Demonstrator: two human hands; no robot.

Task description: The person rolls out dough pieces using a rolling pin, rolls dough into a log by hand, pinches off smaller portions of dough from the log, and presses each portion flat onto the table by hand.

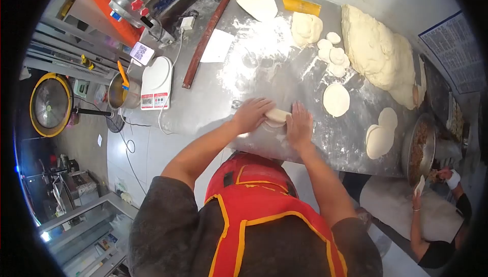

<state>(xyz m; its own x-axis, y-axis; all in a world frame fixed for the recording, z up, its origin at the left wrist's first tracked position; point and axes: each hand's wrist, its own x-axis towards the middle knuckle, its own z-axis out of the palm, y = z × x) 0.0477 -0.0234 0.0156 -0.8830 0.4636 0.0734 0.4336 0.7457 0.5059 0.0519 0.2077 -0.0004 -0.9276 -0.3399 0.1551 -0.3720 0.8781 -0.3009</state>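
A short pale rolling pin [277,116] lies across a piece of flat dough [275,123] near the front edge of the metal table. My left hand [252,115] is closed over the pin's left end, and my right hand [300,124] covers its right end. Most of the dough under the pin is hidden. To the right lies a round flat dough piece [336,100], with overlapping dough rounds [379,141] farther right. Small dough lumps [333,56] sit behind them, beside a large dough mass [378,48].
Flour in a scoop [256,2], a yellow scraper [301,6] and a dark red rod [209,35] lie at the back. A white scale [156,84] stands left. At the right, a co-worker's hands [446,174] are near a metal bowl of filling [432,147].
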